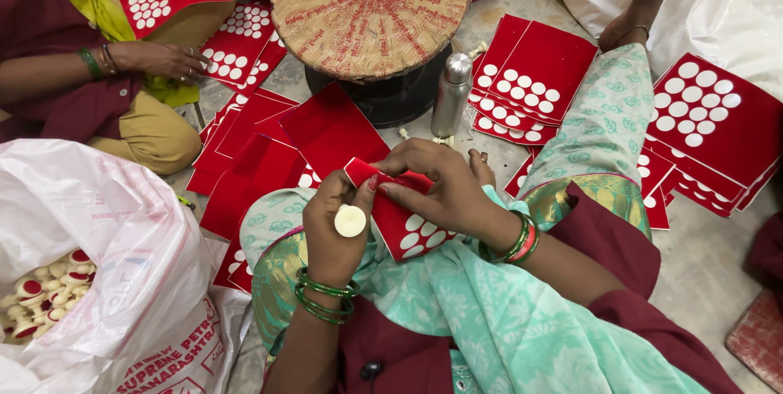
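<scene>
My left hand [330, 227] holds a small cream round-headed piece [350, 221] between its fingers and also pinches the near edge of a red card [400, 219] printed with white dots. My right hand [444, 186] grips the top of the same red card, bending it over my lap. Green bangles ring both wrists.
A round wrapped stand [371, 11] carries several cream pieces in front of me, with a steel bottle [451, 94] beside it. Stacks of red dotted cards [710, 129] lie on the floor on both sides. A white sack [90, 280] of cream pieces sits at left. Another person [90, 59] sits at upper left holding a card.
</scene>
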Available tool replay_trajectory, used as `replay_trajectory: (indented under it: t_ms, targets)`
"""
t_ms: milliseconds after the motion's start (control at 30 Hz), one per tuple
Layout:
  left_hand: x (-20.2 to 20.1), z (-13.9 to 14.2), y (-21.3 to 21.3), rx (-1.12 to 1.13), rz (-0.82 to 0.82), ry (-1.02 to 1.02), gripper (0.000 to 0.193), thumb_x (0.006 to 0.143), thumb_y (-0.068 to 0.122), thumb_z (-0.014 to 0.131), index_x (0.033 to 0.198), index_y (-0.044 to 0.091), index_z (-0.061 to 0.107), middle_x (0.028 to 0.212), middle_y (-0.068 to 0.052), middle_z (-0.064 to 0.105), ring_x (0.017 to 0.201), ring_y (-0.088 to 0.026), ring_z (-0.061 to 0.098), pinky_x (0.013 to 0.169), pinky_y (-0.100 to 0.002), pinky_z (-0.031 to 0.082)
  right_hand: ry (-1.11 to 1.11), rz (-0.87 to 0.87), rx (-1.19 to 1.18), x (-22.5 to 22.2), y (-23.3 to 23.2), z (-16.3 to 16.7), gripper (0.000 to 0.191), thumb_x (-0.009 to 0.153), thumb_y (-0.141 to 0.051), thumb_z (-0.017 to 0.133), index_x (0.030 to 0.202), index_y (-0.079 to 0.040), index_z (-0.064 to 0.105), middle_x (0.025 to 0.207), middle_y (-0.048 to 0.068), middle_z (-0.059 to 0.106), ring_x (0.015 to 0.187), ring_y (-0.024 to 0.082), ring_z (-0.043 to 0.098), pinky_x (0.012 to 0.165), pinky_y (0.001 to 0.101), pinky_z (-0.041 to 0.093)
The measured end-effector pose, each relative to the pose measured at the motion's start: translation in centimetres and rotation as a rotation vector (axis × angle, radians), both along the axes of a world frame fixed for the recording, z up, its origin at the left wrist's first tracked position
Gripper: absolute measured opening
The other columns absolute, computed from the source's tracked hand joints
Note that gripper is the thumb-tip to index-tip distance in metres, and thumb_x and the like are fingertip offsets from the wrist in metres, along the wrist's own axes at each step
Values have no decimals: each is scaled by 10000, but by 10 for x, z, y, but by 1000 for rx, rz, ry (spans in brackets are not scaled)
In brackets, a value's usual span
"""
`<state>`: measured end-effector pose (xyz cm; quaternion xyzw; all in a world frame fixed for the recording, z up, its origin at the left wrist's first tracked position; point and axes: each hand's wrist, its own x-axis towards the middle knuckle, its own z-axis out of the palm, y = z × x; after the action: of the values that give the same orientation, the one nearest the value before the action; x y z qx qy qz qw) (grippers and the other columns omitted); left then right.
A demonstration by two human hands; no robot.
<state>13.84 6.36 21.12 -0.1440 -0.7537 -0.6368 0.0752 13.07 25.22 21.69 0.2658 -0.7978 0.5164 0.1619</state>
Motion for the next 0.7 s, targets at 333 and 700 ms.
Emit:
replay_trajectory:
  t_ms: [333,700]
  targets:
    - [4,8,-2,-111,-32,3,156,1013,173,655,966,24,643,716,-30,633,651,-65,529,578,-263,453,-259,76,-70,-3,13,18,156,924,-118,757,1045,-19,763,987,71,787,934,127,733,874,288,571]
    - [4,10,-4,-148,-50,9,158,1008,195,652,1023,38,656,709,-45,660,635,-83,567,574,-281,473,-368,160,-77,-15,21,23,141,950,-100,717,1042,-8,771,990,70,788,930,116,718,862,284,573]
